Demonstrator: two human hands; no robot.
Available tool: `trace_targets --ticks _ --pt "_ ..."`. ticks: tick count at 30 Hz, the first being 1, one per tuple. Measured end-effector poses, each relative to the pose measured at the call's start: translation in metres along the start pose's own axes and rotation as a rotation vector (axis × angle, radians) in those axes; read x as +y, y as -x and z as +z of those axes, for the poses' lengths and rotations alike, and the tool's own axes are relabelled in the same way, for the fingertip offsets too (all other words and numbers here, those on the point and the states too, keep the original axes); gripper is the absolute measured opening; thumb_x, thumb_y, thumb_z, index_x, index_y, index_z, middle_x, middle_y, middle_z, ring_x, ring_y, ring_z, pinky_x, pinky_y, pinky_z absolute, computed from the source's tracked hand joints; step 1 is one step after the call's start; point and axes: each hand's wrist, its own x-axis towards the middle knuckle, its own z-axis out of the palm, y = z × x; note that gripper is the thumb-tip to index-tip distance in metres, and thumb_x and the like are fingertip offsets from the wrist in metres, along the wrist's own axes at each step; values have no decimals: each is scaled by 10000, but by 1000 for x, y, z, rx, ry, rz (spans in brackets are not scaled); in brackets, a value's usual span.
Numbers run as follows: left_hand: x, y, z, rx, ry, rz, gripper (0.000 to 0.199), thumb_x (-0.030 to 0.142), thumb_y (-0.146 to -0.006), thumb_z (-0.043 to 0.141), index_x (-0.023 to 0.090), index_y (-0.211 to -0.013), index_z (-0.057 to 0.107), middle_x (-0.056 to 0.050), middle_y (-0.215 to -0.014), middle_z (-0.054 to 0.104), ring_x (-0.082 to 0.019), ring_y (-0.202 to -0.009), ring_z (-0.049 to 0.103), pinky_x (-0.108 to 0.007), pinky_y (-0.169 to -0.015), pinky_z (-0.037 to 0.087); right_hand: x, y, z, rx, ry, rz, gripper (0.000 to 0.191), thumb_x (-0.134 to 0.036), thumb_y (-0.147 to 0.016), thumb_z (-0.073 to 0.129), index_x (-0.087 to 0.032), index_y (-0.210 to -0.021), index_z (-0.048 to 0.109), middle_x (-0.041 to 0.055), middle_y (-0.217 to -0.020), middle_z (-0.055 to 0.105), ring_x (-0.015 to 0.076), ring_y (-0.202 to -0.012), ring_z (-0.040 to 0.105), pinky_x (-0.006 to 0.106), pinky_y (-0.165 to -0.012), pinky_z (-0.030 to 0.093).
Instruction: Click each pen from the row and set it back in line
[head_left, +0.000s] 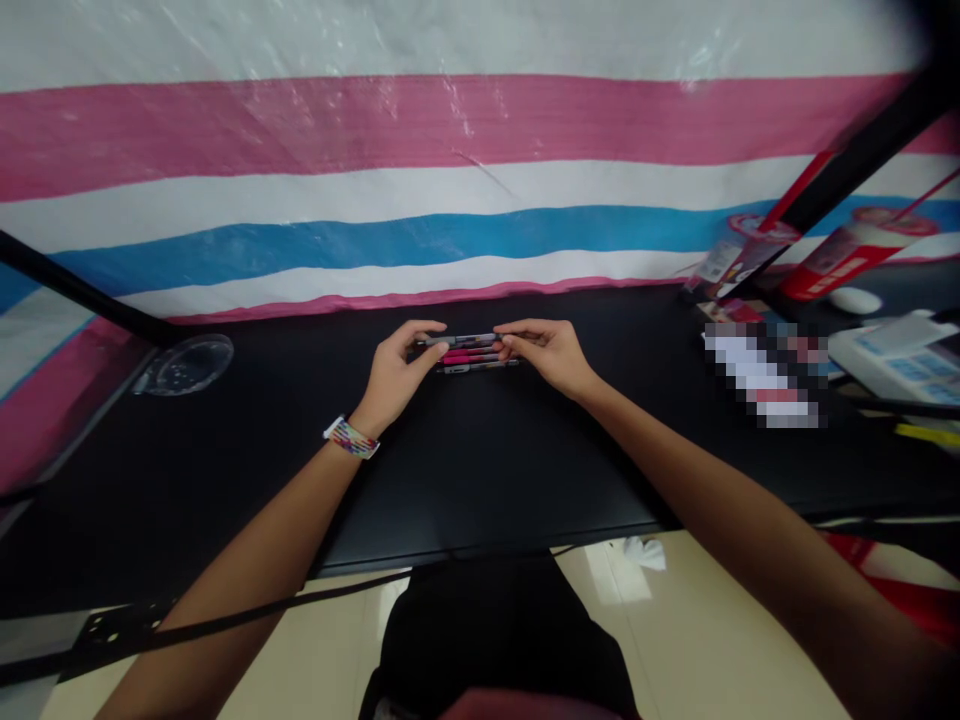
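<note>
Several slim pens lie side by side, running left to right, near the middle of the black desk [480,460]. My left hand [397,368], with a patterned band on its wrist, closes its thumb and fingers on the left end of the farthest pen, a grey one [472,341]. At that pen's right end, my right hand [547,352] pinches with thumb and fingers. Just nearer to me are a pink pen [469,357] and a dark pen [480,367], close to both hands. My fingers partly cover the pens' ends.
A clear plastic lid [187,364] lies at the back left. Two drink cups with straws, a red-labelled cup [840,262] and a clearer cup [739,258], stand at the back right. A white mouse-shaped object [855,300] is beside them. A striped sheet [420,120] hangs behind the desk.
</note>
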Motion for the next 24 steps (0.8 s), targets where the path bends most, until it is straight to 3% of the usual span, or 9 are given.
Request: trace_targets --ticks 2,5,9,11,13,16,18,21,24 --pt "0 -1 -1 7 -29 10 151 379 -985 804 231 -975 835 -44 -960 839 -195 -893 759 -335 -875 587 0 -2 -2 10 -9 12 328 -440 -868 933 -192 -1081 901 88 -944 868 217 -806 811 464 -896 712" --pt "0 -2 -2 22 -67 -30 399 447 -1073 684 213 -764 777 -25 -706 746 -172 -720 704 -328 -797 576 -1 -3 -3 -4 -7 43 353 -467 -863 938 -196 -1086 896 88 -963 861 213 -812 795 473 -920 705" --pt "0 -3 -2 55 22 12 177 356 -924 867 238 -1046 818 -20 -905 812 -176 -827 732 -320 -821 580 -3 -2 -4 9 -19 66 372 -481 -859 939 -199 -1097 891 90 -971 854 214 -822 792 469 -913 701" --pt "0 -3 -2 43 13 8 172 375 -978 815 225 -897 796 -29 -873 803 -175 -818 732 -329 -835 582 -3 -2 -5 20 -32 71 387 -485 -844 949 -196 -1093 889 92 -968 853 217 -822 792 465 -898 701" --pt "-1 -3 -3 39 2 -5 350 405 -1074 690 218 -784 755 -25 -749 749 -171 -769 722 -338 -835 578 -3 -3 -5 21 -48 77 399 -487 -830 960 -194 -1091 888 91 -968 854 218 -823 793 463 -899 699" --pt "-3 -3 -3 59 62 9 110 348 -990 800 241 -1012 789 7 -756 737 -168 -762 721 -324 -801 567 -1 -3 -6 32 -76 90 411 -489 -818 972 -195 -1092 887 86 -959 856 215 -816 793 455 -892 694" --pt "-4 -3 -3 59 81 13 136 329 -936 857 242 -992 768 10 -772 745 -162 -749 711 -316 -778 559 -1 -3 -6 40 -92 96 404 -482 -814 976 -196 -1085 888 82 -940 854 210 -800 791 441 -865 688" --pt "-6 -3 -2 61 45 -10 288 393 -1026 766 224 -801 707 -1 -690 709 -153 -691 681 -323 -767 554 -1 -3 -6 32 -115 90 366 -453 -820 979 -199 -1070 894 80 -926 856 201 -780 789 416 -835 676" --pt "-9 -3 -2 90 65 25 176 318 -911 885 238 -1000 755 -2 -833 762 -157 -772 713 -312 -772 552 -2 -2 -5 28 -135 95 340 -439 -826 977 -207 -1061 896 77 -928 858 197 -779 789 408 -836 670"
